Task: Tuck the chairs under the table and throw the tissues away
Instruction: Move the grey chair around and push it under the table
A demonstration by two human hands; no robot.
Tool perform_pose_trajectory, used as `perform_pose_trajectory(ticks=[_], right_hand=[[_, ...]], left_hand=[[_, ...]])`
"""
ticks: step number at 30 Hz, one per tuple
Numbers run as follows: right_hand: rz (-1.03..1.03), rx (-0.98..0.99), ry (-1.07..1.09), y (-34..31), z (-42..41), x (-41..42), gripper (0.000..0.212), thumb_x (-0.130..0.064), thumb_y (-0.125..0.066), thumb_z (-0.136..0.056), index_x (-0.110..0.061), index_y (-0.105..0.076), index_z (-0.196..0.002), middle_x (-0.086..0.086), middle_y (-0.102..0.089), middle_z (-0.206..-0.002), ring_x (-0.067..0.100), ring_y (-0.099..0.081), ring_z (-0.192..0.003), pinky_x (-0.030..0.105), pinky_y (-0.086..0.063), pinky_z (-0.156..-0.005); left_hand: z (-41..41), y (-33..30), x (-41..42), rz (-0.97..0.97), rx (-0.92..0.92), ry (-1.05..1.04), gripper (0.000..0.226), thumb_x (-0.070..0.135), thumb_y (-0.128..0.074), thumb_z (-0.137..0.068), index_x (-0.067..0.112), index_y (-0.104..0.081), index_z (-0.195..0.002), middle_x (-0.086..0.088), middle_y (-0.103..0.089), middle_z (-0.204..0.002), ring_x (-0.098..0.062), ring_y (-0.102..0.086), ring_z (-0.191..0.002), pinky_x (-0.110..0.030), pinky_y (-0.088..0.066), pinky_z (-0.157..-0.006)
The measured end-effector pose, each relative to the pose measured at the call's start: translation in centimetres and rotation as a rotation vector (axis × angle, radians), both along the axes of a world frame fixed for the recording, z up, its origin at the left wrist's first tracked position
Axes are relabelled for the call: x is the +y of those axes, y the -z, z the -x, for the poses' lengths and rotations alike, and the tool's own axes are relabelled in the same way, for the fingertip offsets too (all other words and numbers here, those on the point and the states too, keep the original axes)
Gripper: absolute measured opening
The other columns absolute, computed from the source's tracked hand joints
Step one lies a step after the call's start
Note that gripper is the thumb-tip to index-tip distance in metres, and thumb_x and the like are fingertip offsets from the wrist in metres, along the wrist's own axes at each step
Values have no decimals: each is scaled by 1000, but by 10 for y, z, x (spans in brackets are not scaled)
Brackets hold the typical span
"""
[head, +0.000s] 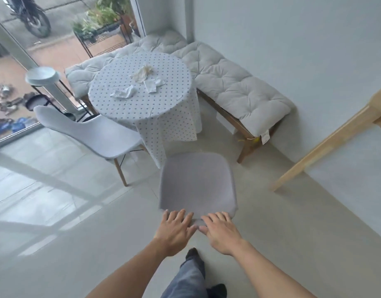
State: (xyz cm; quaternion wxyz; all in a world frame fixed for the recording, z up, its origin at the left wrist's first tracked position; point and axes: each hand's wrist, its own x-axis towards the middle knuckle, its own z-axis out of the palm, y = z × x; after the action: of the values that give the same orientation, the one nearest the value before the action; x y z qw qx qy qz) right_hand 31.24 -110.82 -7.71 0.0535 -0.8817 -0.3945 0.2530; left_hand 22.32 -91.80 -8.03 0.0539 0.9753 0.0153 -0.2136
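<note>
Right now both my hands rest flat with fingers spread on the top edge of the near chair (197, 183), left hand (174, 230) and right hand (220, 233) side by side, gripping nothing. It stands short of the tabletop (120, 82), where the tissues (142, 74) lie. Pushed crooked, I reckon it could snag the hanging tablecloth (170, 125) and drag the tissues off, or clip the other chair (94, 134) to the left.
</note>
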Motion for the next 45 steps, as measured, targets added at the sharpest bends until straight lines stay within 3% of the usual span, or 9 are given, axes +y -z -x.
perform_pose_trajectory(ticks=[4,10,21,27,33,38,45], right_hand=[[-32,-12,-47,5,-20,-11,52,-54,-23,-106,-24,-44,-143,0,-54,-139,27,-45,-123,45,-30,-107],[-63,-76,-130,9,-82,-24,56,-57,-15,-104,-25,-49,-135,-5,-59,-129,24,-49,-112,41,-37,-100],[-29,-36,-277,1,-220,-2,50,-55,-20,-106,-27,-44,-140,-4,-57,-136,23,-48,-121,41,-32,-108],[-27,-80,-425,2,-310,14,47,-53,-23,-108,-26,-45,-140,-3,-59,-136,24,-50,-121,41,-34,-108],[-64,-91,-511,-3,-391,36,44,-52,-29,-108,-22,-52,-132,-1,-63,-129,26,-53,-116,41,-37,-104],[-78,-111,-560,-3,-441,56,47,-53,-33,-106,-17,-57,-126,4,-65,-123,29,-55,-113,42,-40,-101],[-60,-113,-558,-1,-477,86,45,-49,-33,-108,-15,-56,-126,4,-62,-126,28,-50,-122,44,-21,-119]], left_hand=[[-11,0,-9,-27,-97,31,66,61,-7,-107,20,-48,-137,-9,-62,-127,-37,-56,-108,-51,-40,-104],[-60,-4,-26,-36,-159,2,64,60,-6,-108,18,-54,-117,-9,-65,-107,-36,-56,-92,-49,-44,-91],[-170,0,-26,-76,-198,-113,67,60,-2,-105,17,-52,-118,-13,-66,-113,-41,-59,-100,-56,-43,-96],[-241,1,-24,-86,-223,-207,72,60,1,-104,16,-56,-109,-12,-67,-107,-39,-59,-93,-53,-45,-86],[-309,-5,-20,-89,-191,-348,66,59,-9,-107,16,-59,-98,-10,-69,-96,-38,-61,-87,-49,-50,-75],[-351,-4,-12,-82,-176,-443,67,61,-9,-106,16,-57,-95,-9,-68,-95,-37,-61,-86,-48,-51,-74],[-389,-2,6,-112,-157,-522,60,60,-17,-108,16,-56,-100,-10,-66,-104,-38,-60,-95,-48,-46,-81]])
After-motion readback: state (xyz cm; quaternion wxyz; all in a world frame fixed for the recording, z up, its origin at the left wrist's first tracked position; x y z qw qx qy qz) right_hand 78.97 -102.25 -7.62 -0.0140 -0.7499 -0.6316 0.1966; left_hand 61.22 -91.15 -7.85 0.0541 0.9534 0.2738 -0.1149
